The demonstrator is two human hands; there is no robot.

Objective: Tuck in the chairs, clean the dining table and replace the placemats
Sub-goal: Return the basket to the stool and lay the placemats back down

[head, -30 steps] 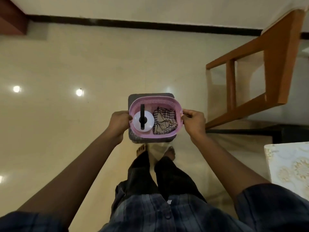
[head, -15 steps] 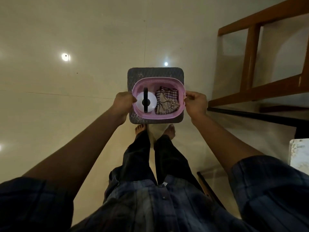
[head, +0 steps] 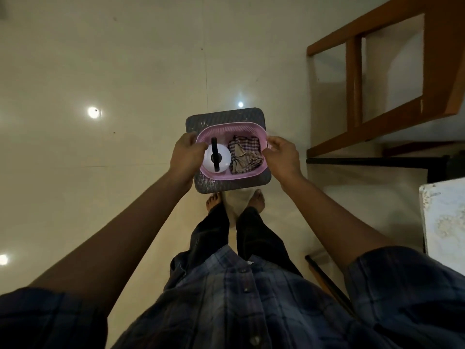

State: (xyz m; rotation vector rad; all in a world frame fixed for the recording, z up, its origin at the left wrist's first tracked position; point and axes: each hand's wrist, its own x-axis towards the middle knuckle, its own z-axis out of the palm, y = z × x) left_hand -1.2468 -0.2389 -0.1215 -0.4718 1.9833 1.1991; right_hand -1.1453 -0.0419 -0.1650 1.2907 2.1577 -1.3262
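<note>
- Your left hand (head: 187, 157) is curled round the left end of a pink basket (head: 226, 130), fingers over its rim.
- Your right hand (head: 283, 159) grips the basket's right end in the same way, fingers bent at the rim.
- The basket rests on a dark grey placemat (head: 226, 116), which juts out past it on every side. You hold both out in front of you, above the floor (head: 100, 71). Whether your fingers also reach under the placemat, I cannot tell.
- Inside the basket, a white bottle (head: 224, 162) with a black top piece stands in the left half. A crumpled checked cloth (head: 245, 154) lies in the right half, touching it.
- Your bare feet (head: 256, 200) stand on the glossy tiles below the placemat's near edge.
- A wooden chair (head: 377, 127) stands to your right, well apart from the basket.
- The corner of a table (head: 445, 222) with a pale patterned cover shows at the right edge, nearer to you than the chair.
</note>
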